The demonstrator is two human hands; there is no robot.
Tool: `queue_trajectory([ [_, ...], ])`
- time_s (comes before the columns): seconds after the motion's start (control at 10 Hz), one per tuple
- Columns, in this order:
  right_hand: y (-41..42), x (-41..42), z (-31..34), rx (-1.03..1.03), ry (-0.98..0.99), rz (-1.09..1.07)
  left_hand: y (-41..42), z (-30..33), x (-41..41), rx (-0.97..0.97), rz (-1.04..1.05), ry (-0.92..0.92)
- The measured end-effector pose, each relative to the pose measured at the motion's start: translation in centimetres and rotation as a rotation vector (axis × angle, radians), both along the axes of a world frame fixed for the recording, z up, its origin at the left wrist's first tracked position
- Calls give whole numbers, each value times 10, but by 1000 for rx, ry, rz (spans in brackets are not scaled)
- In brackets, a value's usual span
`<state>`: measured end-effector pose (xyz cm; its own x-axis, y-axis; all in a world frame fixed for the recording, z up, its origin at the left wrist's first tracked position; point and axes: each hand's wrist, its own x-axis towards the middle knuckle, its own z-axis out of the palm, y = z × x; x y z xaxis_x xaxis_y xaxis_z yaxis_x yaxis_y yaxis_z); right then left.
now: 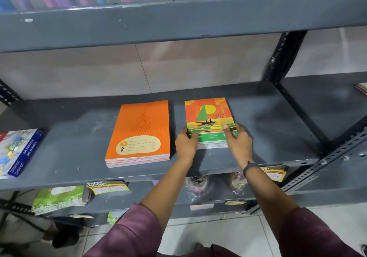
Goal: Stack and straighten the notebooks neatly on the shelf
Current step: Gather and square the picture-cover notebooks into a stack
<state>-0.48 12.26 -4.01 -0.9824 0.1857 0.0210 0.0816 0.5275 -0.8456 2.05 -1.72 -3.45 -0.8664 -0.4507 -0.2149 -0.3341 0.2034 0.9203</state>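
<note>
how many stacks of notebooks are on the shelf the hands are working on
2. The orange notebook stack lies left of centre; the sailboat-cover stack lies to its right, gripped by the left hand and right hand.

A stationery shop: grey steel shelf [79, 177] with supermarket price tags [108, 187]; notebook stacks [139, 133]; oil pastels box [17, 151].

I note grey painted metal shelf [258, 117], matt, scuffed; paper notebooks [208, 117] at 12 o'clock, covers slightly glossy.
</note>
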Motion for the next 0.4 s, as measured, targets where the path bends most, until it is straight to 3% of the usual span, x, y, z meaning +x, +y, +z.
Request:
queue_trajectory([
  [0.2,5,-4,4,43,-10,19,-3,13,4,-292,-159,13],
  [0.3,1,7,21,150,125,10,-7,32,22,-599,-217,185],
  [0.4,-11,16,36,153,304,42,-15,47,37,-774,-215,370],
])
